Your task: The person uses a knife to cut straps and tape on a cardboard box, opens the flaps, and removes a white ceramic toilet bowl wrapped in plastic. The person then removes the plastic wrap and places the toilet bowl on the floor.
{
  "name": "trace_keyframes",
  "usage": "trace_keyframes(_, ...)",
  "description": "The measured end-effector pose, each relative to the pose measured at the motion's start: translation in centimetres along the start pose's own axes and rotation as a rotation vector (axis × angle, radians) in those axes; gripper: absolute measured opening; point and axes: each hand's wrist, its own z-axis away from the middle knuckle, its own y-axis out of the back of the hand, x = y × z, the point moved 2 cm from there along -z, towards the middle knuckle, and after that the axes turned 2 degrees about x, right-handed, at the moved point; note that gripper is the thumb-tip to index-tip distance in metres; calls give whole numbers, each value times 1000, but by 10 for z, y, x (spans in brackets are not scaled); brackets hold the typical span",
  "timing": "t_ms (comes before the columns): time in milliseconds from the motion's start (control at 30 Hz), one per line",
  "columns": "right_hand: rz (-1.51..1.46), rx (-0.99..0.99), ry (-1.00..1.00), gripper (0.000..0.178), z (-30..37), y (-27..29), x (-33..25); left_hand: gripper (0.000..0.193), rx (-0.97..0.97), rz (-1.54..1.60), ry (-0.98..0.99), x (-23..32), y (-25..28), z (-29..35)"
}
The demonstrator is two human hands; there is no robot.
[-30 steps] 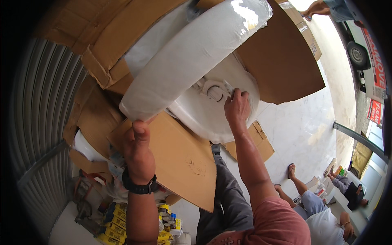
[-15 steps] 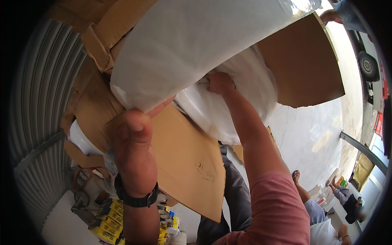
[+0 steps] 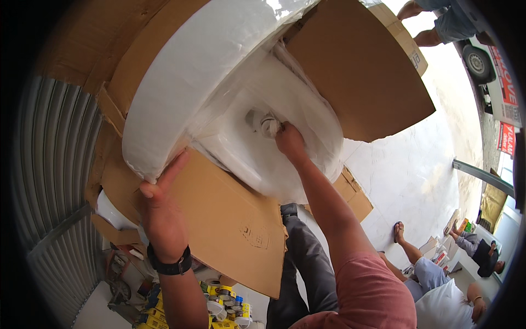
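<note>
Back swings the one white curved panel (image 3: pixel 189 79), baring more of the single plastic-wrapped white basin (image 3: pixel 315 112) beneath, framed by one opened carton (image 3: pixel 131 77) with two broad flaps (image 3: pixel 359 77) spread. Inside that basin, one round white fitting (image 3: pixel 267 126) meets the right hand (image 3: pixel 291 143), fingers curled, grip hidden. Left hand (image 3: pixel 164 216), thumb spread from extended fingers, touches the panel's lower corner; can't tell whether it's gripping.
</note>
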Motion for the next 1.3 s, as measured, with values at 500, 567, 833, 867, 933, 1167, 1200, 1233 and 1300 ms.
trace_keyframes(500,257,-295,345,23,50,8,7,104,171,776,643,29,-31,0)
trace_keyframes(567,519,-377,395,32,56,-6,2,97,312,785,727,30,-44,2)
trace_keyframes(833,718,121,619,43,112,67,-22,45,359,952,784,14,-99,34)
trace_keyframes(867,683,8,509,41,117,88,-27,41,395,929,792,10,-101,38)
trace_keyframes(933,677,-320,219,38,131,133,-32,37,443,886,837,0,-106,44)
trace_keyframes(1167,382,-445,-167,38,238,248,7,47,563,653,1156,-41,-162,49)
trace_keyframes(1200,246,-487,-257,36,255,256,20,53,581,635,1147,-46,-173,39)
trace_keyframes(1233,112,-528,-353,33,277,262,33,60,551,629,1128,-53,-179,35)
trace_keyframes(1300,-142,-548,-453,28,314,269,51,66,522,581,1141,-60,-189,26)
